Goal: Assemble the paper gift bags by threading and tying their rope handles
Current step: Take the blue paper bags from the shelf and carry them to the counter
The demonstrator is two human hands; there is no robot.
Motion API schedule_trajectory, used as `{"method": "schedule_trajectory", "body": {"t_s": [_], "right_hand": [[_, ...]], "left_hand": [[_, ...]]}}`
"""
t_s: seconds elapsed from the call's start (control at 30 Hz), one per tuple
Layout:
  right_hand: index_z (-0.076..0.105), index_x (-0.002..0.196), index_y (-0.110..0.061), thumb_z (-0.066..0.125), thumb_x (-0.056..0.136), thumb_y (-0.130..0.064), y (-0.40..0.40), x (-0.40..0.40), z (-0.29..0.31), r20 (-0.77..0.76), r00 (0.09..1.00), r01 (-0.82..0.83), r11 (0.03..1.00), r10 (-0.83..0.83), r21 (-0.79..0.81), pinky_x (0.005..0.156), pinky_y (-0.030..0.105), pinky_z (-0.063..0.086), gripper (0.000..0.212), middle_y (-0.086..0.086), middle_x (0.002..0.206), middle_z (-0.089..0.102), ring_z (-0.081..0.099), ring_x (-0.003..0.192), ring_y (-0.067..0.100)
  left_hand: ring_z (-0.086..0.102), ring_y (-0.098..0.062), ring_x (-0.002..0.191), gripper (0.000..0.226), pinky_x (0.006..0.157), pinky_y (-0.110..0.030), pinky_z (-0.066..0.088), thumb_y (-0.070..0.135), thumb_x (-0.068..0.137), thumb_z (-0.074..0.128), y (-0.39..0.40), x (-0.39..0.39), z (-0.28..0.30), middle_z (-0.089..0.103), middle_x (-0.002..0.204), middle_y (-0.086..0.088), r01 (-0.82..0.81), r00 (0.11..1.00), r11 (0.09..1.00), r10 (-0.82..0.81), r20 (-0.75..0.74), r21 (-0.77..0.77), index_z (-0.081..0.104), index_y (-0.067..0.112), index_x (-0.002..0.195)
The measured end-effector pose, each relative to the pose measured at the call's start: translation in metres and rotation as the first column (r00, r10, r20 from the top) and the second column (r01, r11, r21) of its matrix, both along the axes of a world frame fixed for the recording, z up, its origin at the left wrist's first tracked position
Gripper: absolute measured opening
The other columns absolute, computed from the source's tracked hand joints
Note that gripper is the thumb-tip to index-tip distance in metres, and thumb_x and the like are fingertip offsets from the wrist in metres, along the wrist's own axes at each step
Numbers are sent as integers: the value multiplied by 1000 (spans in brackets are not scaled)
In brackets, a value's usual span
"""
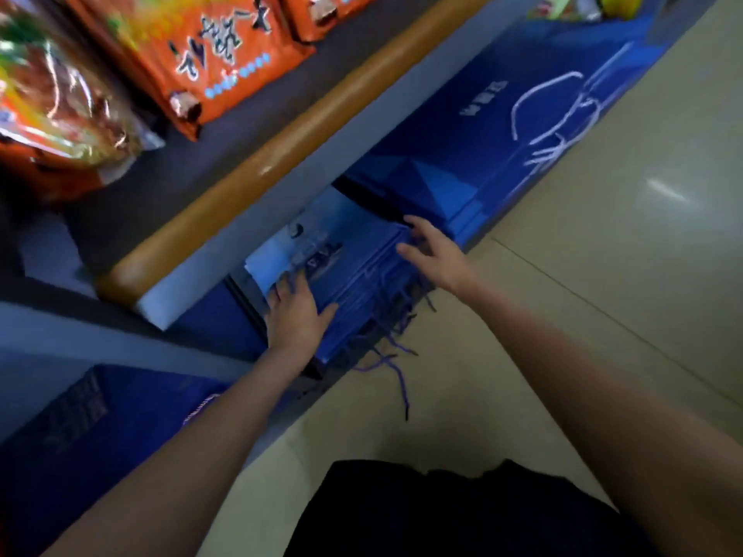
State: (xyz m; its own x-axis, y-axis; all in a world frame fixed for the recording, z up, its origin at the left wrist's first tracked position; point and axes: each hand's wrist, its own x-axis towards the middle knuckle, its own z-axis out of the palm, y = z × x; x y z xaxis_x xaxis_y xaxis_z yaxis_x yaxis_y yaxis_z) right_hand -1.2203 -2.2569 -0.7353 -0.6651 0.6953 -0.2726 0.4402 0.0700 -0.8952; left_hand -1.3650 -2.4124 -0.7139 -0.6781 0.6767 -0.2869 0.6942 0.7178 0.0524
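A stack of flat blue paper gift bags (362,271) lies on the pale tiled floor (603,275), tucked partly beneath the edge of a wood-trimmed shelf (281,154). The person's left hand (295,315) lies flat, palm down, on the near left part of the top bag, fingers spread and closing on nothing. The right hand (434,251) reaches to the far right corner of the same stack; its fingers are loosely spread and their tips touch the bag's edge, though motion blur makes it impossible to tell whether they pinch it. Blue rope handles (394,355) trail loose from the near edge of the stack onto the tiles, one strand running farthest toward the person.

Farther away along the shelf base lie more flat blue bags (502,126), with pale rope pieces (563,114) in a loose tangle on top of them. Another blue bag (100,428) lies at the near left, partly covered by the left forearm. On the shelf above sit orange snack packets (209,54). A dark garment (442,512) fills the near bottom of the view.
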Motion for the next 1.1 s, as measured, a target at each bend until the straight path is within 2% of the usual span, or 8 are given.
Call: {"method": "schedule_trajectory", "body": {"t_s": [0.17, 0.27, 0.4, 0.53, 0.6, 0.7, 0.93, 1.1], "right_hand": [[48, 132, -21, 58, 91, -35, 13, -44, -12, -29, 997, -66, 998, 65, -22, 102, 30, 35, 44, -2, 137, 43, 39, 127, 18], [49, 131, -19, 60, 91, -35, 16, -29, -1, -129, 989, 54, 986, -74, -157, 85, 27, 45, 44, -5, 120, 49, 48, 113, 15], [44, 136, -20, 64, 86, -38, 15, -20, -17, -32, 998, 44, 989, -49, -141, 97, 36, 45, 57, -1, 123, 53, 51, 115, 18], [43, 137, -17, 70, 81, -37, 6, -36, -31, -20, 999, 41, 995, -43, -93, 102, 40, 43, 66, 1, 127, 52, 51, 116, 19], [45, 136, -13, 69, 84, -28, 3, -42, -28, -41, 992, 113, 988, -118, -105, 101, 32, 41, 59, 6, 127, 49, 48, 119, 20], [54, 127, -15, 63, 90, -16, 0, -48, -11, -163, 972, 145, 978, -170, -152, 93, 25, 37, 38, 6, 125, 49, 43, 125, 18], [43, 133, -24, 49, 93, 2, 12, -51, 2, -363, 922, 22, 954, -135, -300, 92, 27, 42, 49, 4, 132, 51, 43, 126, 13], [37, 140, -14, 49, 95, -5, 14, -32, -9, -179, 981, 41, 987, -69, -154, 94, 26, 38, 47, 7, 129, 51, 48, 118, 17]], "left_hand": [[61, -28, 94, 37, 73, -38, 51, 37, 94, 51, -5, -7, -30, 67, 105, -12, 67, 994, 983, -80, 75, 169, 56, 11, 119], [61, -32, 87, 33, 68, -39, 49, 29, 99, 43, -17, -4, -13, 67, 96, -17, 45, 996, 950, -66, 59, 308, 57, 7, 117], [59, -39, 83, 33, 69, -47, 48, 21, 99, 39, -5, -22, 7, 63, 93, -24, 29, 1000, 889, -30, -5, 456, 46, 8, 128], [54, -36, 107, 53, 84, -47, 48, 5, 94, 46, -4, -15, -10, 39, 141, -13, 225, 954, 905, -280, 108, 360, 28, 24, 140], [34, -37, 132, 70, 101, -49, 38, 22, 93, 56, -8, -15, -20, 14, 155, -10, 209, 941, 953, -257, 222, 219, 11, 33, 146], [24, -40, 135, 96, 103, -50, 33, 40, 86, 63, -8, -14, -24, 10, 155, -13, 215, 975, 976, -212, 71, -43, -10, 32, 147], [51, -35, 116, 54, 90, -46, 47, 28, 95, 52, 3, -42, 1, 50, 134, -18, 103, 994, 913, -76, -84, 394, 32, 16, 143], [51, -27, 119, 52, 96, -37, 44, 34, 86, 65, 9, -44, 10, 54, 133, -9, 15, 969, 938, -100, 228, 345, 48, 20, 133]]}}
